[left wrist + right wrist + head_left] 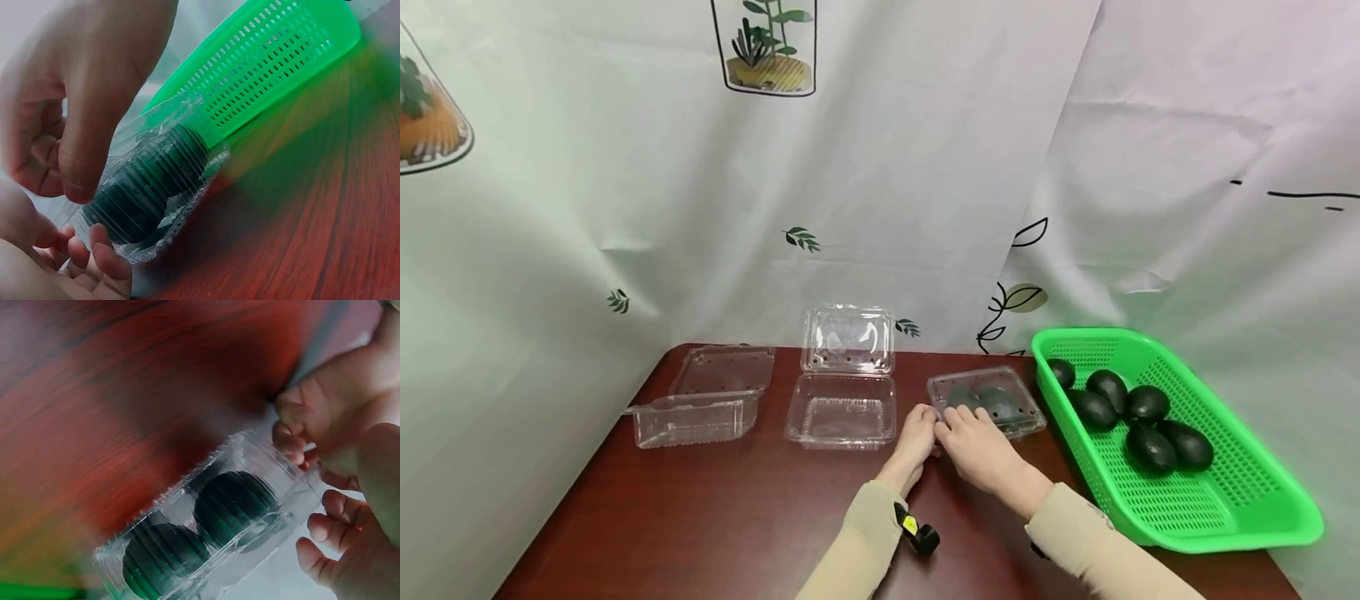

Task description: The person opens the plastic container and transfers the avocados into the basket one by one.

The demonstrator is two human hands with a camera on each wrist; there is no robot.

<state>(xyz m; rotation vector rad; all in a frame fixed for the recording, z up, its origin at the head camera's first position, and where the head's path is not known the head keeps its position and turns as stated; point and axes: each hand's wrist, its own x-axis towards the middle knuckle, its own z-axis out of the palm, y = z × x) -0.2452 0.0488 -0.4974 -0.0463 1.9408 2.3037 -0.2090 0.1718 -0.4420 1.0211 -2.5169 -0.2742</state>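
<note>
A clear plastic clamshell box (1017, 387) with its lid down lies on the table, holding dark avocados (231, 506) seen through its ribbed wall. Both hands meet at its near left corner. My left hand (914, 443) pinches the rim there with curled fingers, low against the box's end in the left wrist view. Beside it, my right hand (982, 450) grips the same edge from above, thumb pointing down along the rim. The fingers partly hide that corner.
To the right, a green plastic basket (1240, 483) carries several dark avocados (1150, 450). Two more clear clamshell boxes stand with raised lids: one box (842, 437) at the middle, another box (696, 421) at the left. A printed white curtain (887, 167) hangs behind the table (700, 517).
</note>
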